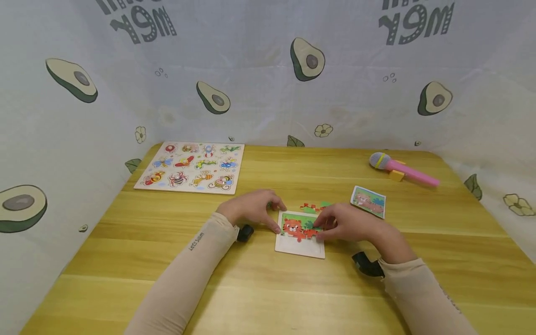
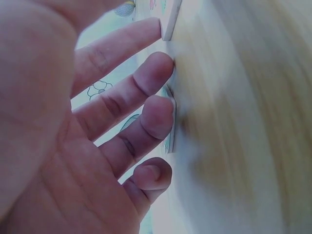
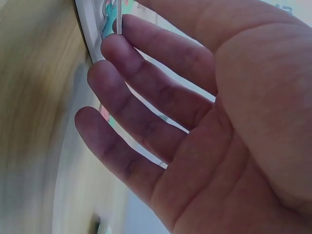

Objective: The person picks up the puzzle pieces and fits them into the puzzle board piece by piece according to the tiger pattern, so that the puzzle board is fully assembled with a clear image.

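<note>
A small puzzle board [image 1: 295, 246] lies on the table, its upper part filled with a picture of an orange tiger on green and its lower strip bare white. My left hand [image 1: 255, 207] touches the board's left side near the far corner; in the left wrist view the index fingertip [image 2: 155, 28] meets the board's edge and the other fingers bend loosely. At the right side, my right hand [image 1: 349, 222] pinches a thin puzzle piece [image 3: 119, 20], seen edge-on in the right wrist view. Loose puzzle pieces [image 1: 309, 206] lie just behind the board.
A picture card or second puzzle [image 1: 368, 202] lies right of the right hand. Farther back right, a pink toy microphone [image 1: 412, 174] rests against a yellow block [image 1: 396, 176]. An insect puzzle board [image 1: 190, 167] lies at the back left. Patterned cloth hangs behind the wooden table [image 1: 259, 293].
</note>
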The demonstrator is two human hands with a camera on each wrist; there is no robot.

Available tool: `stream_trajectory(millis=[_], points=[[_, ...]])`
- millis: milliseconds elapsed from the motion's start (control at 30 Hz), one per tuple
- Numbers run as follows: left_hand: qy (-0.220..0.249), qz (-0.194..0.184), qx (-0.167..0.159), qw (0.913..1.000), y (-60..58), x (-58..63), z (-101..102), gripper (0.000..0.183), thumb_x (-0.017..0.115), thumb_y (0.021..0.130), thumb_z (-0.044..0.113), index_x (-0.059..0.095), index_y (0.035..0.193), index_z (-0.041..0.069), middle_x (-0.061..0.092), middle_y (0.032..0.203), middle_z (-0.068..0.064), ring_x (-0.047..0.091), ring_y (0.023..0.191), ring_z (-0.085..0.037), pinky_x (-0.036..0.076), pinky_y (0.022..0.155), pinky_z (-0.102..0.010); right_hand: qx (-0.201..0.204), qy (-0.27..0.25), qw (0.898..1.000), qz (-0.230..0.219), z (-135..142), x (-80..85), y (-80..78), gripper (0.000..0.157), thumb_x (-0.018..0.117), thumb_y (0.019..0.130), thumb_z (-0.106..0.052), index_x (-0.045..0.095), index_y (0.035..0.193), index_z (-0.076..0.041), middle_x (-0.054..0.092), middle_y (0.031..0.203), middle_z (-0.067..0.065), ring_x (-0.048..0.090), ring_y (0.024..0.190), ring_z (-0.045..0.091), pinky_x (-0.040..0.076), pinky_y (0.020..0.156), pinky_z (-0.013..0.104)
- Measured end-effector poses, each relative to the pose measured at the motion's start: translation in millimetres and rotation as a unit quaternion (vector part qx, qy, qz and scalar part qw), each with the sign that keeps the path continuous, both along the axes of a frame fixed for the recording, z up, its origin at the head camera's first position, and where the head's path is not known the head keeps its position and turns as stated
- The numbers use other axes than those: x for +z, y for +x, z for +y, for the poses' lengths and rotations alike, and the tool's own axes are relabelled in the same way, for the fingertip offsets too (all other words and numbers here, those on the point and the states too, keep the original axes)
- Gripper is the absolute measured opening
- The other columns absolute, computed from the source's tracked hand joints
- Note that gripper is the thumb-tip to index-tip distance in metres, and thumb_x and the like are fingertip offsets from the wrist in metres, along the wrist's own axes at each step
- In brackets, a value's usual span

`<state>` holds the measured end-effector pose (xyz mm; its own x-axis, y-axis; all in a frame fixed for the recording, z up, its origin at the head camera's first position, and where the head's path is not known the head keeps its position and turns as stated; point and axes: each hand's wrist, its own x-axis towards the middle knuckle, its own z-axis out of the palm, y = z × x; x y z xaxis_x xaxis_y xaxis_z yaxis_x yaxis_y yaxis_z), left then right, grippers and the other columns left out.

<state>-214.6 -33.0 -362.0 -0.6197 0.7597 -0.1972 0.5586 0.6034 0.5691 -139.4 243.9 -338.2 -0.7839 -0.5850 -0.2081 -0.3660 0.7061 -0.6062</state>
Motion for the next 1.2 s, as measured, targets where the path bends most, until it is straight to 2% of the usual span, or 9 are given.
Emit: stream_trajectory(millis=[567,700,833,1100,1200], points=[[0.000,0.002,-0.002,1.0000,-1.1,-0.6,-0.3,0.060,0.090,0.075,0.039,0.069,0.127,0.016,0.059,0.112,0.005,0.053,0.104,-0.013,0.042,0.095,-0.029,-0.011,0.021,1.000,-0.004,-5.5,-1.3,-1.6,0.025,0.080,0.088,-0.029,0.075,0.106,-0.011,0.066,0.092,-0.007,0.059,0.081,0.013,0.051,0.072,0.030],[-0.001,0.002,-0.005,1.0000,-0.9,0.3,-0.1,0.060,0.090,0.075,0.039,0.069,0.126,0.015,0.059,0.112,0.005,0.053,0.104,-0.013,0.043,0.095,-0.029,-0.005,0.017,1.000,-0.006,-5.8,-2.2,-2.0,0.020,0.079,0.089,-0.025,0.076,0.105,-0.013,0.066,0.094,-0.007,0.059,0.081,0.013,0.051,0.073,0.030],[-0.003,0.004,-0.007,1.0000,-1.1,1.0,-0.1,0.061,0.090,0.075,0.040,0.069,0.127,0.016,0.059,0.112,0.005,0.053,0.104,-0.013,0.043,0.095,-0.030,0.004,0.020,1.000,0.012,-7.0,-3.9,-2.3,0.017,0.079,0.090,-0.022,0.078,0.105,-0.014,0.066,0.094,-0.007,0.057,0.080,0.011,0.051,0.072,0.029],[-0.005,0.008,-0.007,0.9999,-2.3,-0.8,-0.2,0.059,0.090,0.076,0.039,0.070,0.126,0.016,0.059,0.111,0.005,0.053,0.103,-0.012,0.043,0.094,-0.029,0.012,0.029,0.999,0.034,-8.8,-4.3,-2.2,0.017,0.080,0.089,-0.020,0.081,0.104,-0.013,0.065,0.092,-0.009,0.052,0.077,0.011,0.048,0.067,0.028],[-0.005,0.008,-0.006,0.9999,-2.2,-0.9,-0.3,0.059,0.090,0.076,0.039,0.070,0.126,0.016,0.059,0.111,0.005,0.053,0.103,-0.012,0.043,0.094,-0.028,0.015,0.021,0.999,0.024,-7.4,-4.8,-2.9,0.021,0.082,0.087,-0.023,0.080,0.105,-0.012,0.065,0.095,-0.007,0.054,0.079,0.012,0.049,0.069,0.028]])
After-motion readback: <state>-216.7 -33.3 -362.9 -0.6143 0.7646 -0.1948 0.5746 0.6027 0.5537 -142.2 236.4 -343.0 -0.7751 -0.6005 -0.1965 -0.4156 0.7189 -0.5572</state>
